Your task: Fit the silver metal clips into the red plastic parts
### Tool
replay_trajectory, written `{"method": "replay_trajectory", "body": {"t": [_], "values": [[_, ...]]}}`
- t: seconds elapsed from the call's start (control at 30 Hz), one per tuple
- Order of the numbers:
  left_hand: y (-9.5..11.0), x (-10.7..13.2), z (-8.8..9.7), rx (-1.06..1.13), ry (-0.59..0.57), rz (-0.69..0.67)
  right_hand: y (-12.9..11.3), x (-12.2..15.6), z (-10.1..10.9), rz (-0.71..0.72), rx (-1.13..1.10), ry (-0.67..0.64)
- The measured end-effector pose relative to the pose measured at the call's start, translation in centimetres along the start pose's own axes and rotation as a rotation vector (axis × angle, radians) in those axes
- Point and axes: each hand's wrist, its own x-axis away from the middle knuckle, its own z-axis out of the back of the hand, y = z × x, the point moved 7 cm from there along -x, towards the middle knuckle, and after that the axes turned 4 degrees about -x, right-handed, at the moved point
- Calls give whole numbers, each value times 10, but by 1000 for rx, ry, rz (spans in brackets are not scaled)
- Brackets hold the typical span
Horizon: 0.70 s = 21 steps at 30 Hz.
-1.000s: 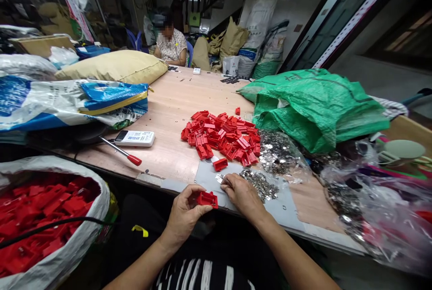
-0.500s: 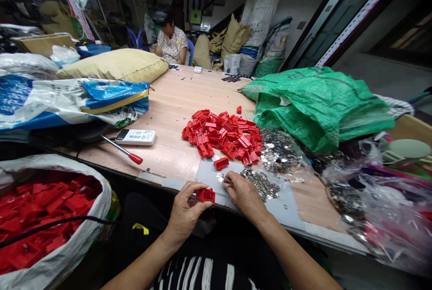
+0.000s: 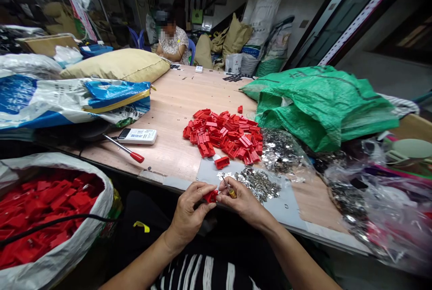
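My left hand point(image 3: 193, 207) is closed on a small red plastic housing point(image 3: 211, 196), held at the table's front edge between thumb and fingers. Right beside it, my right hand point(image 3: 241, 200) has its fingers closed around a small yellow-handled tool point(image 3: 231, 192) with a thin metal shaft. The right fingertips meet the housing's right side; whether they also pinch a small metal part is too small to tell. Just beyond my hands, a pile of small metal pieces point(image 3: 261, 184) lies on a grey sheet point(image 3: 286, 211). One red housing point(image 3: 222, 162) sits apart, before a heap of red housings point(image 3: 226, 132).
At left stands a white sack point(image 3: 104, 182) full of red parts. A red-tipped lever point(image 3: 137, 157) and a white device point(image 3: 137, 136) are on the table. A green sack point(image 3: 324, 105) and clear bags point(image 3: 391, 204) lie at right. A person point(image 3: 173, 42) sits across the table.
My right hand has come from the metal pieces to the red housing in my left hand. The yellow handle now shows in its grip. The left hand has turned the housing slightly.
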Motion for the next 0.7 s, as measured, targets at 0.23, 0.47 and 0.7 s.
{"method": "replay_trajectory", "body": {"t": [0.23, 0.47, 0.7], "values": [[-12, 0, 0, 201, 10, 256, -2, 5, -2, -86, -127, 25], [-29, 4, -6, 400, 38, 422, -5, 10, -2, -100, -213, 14], [-30, 5, -8, 433, 36, 445, 0, 8, 1, -70, -176, 40]]}}
